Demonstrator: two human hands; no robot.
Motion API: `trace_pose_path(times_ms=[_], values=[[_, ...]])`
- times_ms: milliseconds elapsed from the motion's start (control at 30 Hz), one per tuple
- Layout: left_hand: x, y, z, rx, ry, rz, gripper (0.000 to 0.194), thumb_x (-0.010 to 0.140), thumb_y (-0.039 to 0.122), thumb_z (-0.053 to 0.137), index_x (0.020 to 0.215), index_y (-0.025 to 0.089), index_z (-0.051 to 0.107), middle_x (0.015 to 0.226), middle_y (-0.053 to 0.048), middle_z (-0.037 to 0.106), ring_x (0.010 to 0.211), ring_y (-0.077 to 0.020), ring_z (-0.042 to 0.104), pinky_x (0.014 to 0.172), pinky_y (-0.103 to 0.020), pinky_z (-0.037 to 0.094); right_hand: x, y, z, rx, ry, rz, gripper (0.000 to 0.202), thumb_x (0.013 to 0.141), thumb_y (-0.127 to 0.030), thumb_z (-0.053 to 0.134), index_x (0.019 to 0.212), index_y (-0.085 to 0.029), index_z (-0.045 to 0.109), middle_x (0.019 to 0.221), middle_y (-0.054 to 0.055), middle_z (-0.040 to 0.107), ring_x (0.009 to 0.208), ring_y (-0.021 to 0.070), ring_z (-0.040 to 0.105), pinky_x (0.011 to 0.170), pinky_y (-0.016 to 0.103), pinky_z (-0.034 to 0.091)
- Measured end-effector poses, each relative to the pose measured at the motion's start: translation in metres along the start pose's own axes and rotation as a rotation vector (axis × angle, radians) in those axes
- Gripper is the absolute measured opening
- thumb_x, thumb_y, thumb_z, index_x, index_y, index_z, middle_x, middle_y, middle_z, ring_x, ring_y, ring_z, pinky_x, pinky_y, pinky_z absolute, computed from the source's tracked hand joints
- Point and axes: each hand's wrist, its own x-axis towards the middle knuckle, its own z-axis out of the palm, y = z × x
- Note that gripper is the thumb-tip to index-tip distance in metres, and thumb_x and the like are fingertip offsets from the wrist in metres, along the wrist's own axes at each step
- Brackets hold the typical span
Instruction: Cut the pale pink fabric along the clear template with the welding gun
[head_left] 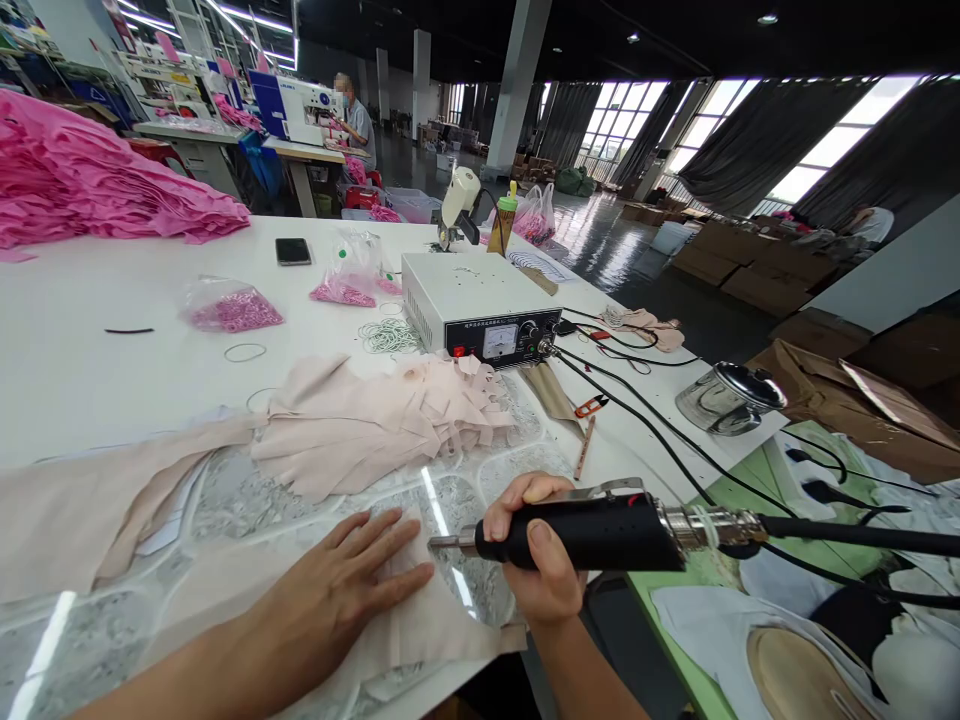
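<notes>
My left hand [352, 585] lies flat, fingers stretched, pressing on a pale beige fabric piece [431, 625] over the marble-patterned mat. My right hand [544, 560] is wrapped around a black ultrasonic hand tool [585, 530], its thumb and fingers closed on the barrel. The tool's narrow metal tip points left, close to my left fingers and the fabric's edge; whether it touches the cloth I cannot tell. A cable leaves its rear end to the right. Beyond my hands lies a pile of beige fabric pieces [360, 415].
A white control box [480, 300] with a dial stands behind the pile. Black cables [645, 400] run across the table's right side. Orange snips [592, 406] and a glass mug [727, 398] are there. Pink fabric [97, 180] is heaped far left. A person [358, 125] sits at a sewing machine.
</notes>
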Motion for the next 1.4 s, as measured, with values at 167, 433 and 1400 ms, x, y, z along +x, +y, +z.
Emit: trace_pose_path(times_ms=[167, 433, 1400], values=[[-0.001, -0.001, 0.001, -0.009, 0.012, -0.030, 0.088, 0.075, -0.008, 0.051, 0.150, 0.038, 0.043, 0.159, -0.005, 0.040, 0.141, -0.0329, 0.045, 0.112, -0.051, 0.041, 0.000, 0.002, 0.001, -0.022, -0.016, -0.014, 0.013, 0.089, -0.037, 0.062, 0.092, -0.025, 0.057, 0.083, -0.002, 0.054, 0.053, 0.0104, 0.058, 0.051, 0.028, 0.051], [-0.002, -0.002, 0.004, 0.023, 0.037, -0.009, 0.091, 0.075, -0.010, 0.046, 0.152, 0.039, 0.039, 0.158, -0.005, 0.041, 0.140, -0.0316, 0.046, 0.108, -0.049, 0.044, 0.002, 0.003, -0.001, -0.008, -0.040, -0.011, 0.010, 0.090, -0.033, 0.063, 0.093, -0.025, 0.057, 0.084, -0.002, 0.056, 0.054, 0.0100, 0.058, 0.053, 0.028, 0.051], [0.013, 0.002, -0.023, 0.152, 0.089, 0.123, 0.068, 0.088, -0.004, 0.038, 0.149, 0.027, 0.047, 0.147, 0.002, 0.056, 0.137, -0.0186, 0.051, 0.114, -0.034, 0.043, -0.047, -0.036, -0.027, 0.008, -0.058, -0.019, 0.021, 0.090, -0.041, 0.062, 0.105, -0.029, 0.052, 0.091, 0.000, 0.057, 0.052, 0.0091, 0.055, 0.052, 0.029, 0.049]])
